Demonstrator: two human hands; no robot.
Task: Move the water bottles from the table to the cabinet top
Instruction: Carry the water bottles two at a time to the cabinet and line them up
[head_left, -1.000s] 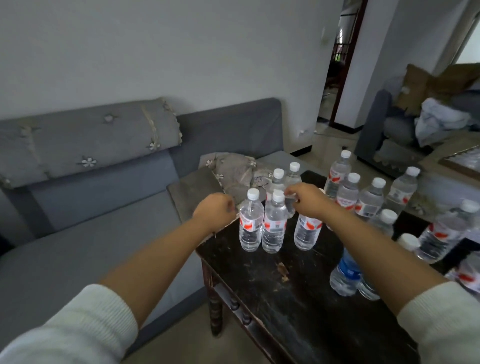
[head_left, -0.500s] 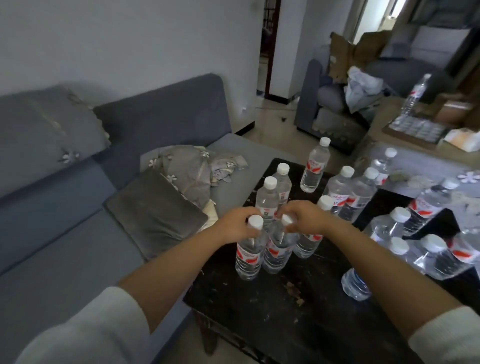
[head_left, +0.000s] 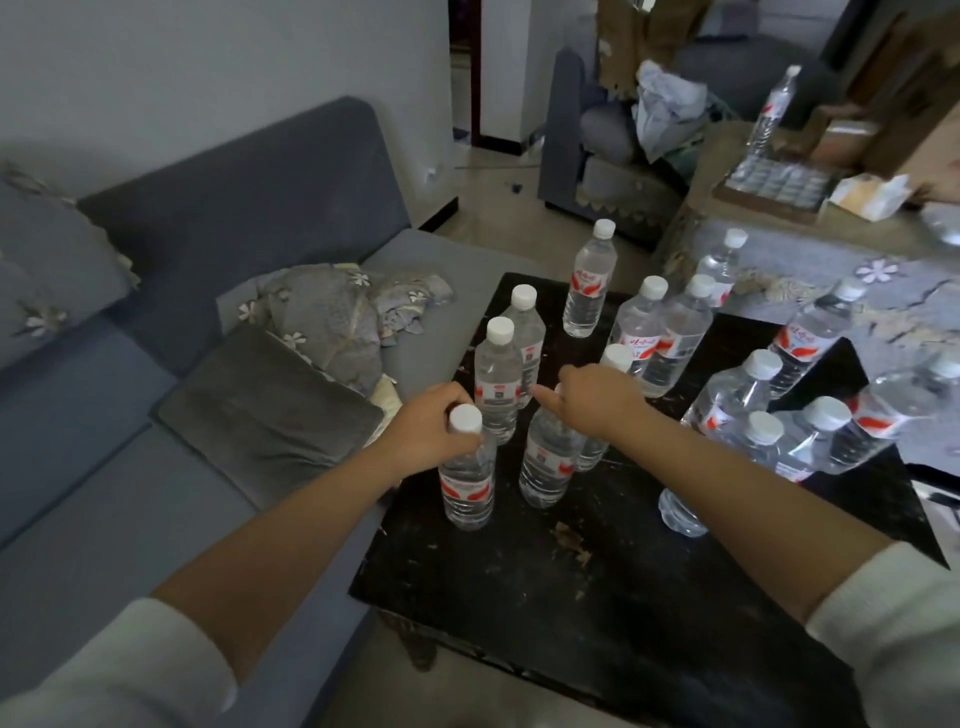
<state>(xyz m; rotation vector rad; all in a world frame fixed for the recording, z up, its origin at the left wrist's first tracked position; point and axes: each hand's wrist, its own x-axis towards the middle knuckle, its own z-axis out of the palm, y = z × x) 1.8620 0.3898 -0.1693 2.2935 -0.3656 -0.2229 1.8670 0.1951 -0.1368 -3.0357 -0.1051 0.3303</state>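
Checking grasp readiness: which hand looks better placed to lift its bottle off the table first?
Left. The left hand already curls around the neck of its bottle; the right hand covers its bottle's top, index finger extended.

A dark, scuffed wooden table (head_left: 597, 613) stands just beside a grey sofa, its black top scratched and flecked with pale marks. Clear plastic water bottles with white caps and red-and-white labels stand upright on it. Two stand nearest the front: one at the left (head_left: 466, 467) and one just right of it (head_left: 548, 460). Behind them stand two more close together (head_left: 497, 379) (head_left: 525, 343), and a lone bottle (head_left: 588, 286) stands near the far edge. A pair (head_left: 660, 338) stands touching toward the right, and a crowded cluster (head_left: 763, 426) fills the right side. A small brownish scrap (head_left: 571, 535) lies on the bare top.
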